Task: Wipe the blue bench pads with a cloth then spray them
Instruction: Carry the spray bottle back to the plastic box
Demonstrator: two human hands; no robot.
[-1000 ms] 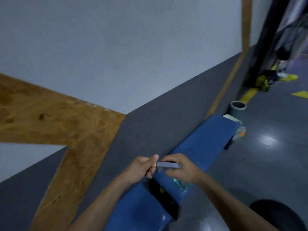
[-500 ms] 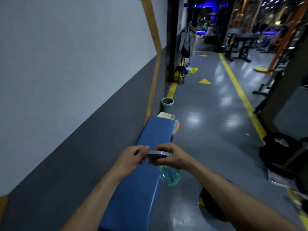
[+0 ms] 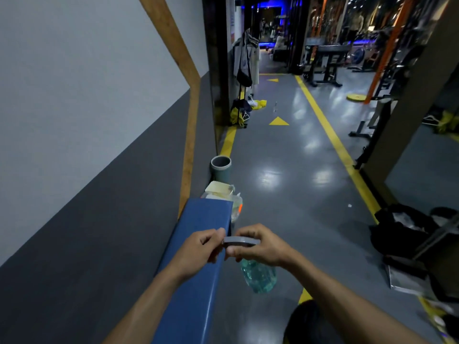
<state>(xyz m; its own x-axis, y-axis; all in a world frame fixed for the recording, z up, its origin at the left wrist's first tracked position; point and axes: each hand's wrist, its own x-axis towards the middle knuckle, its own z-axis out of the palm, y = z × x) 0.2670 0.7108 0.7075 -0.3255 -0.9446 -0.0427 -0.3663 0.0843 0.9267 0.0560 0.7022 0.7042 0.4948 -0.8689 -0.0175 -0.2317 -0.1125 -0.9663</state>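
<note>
I have the spray bottle hanging beside the bench pad's right edge, my right hand closed around its neck under the grey head. My left hand pinches the front of that head with curled fingers. Part-full, it should feel light but sloshy and slick; the neck is the safest hold. No cloth is visible.
</note>
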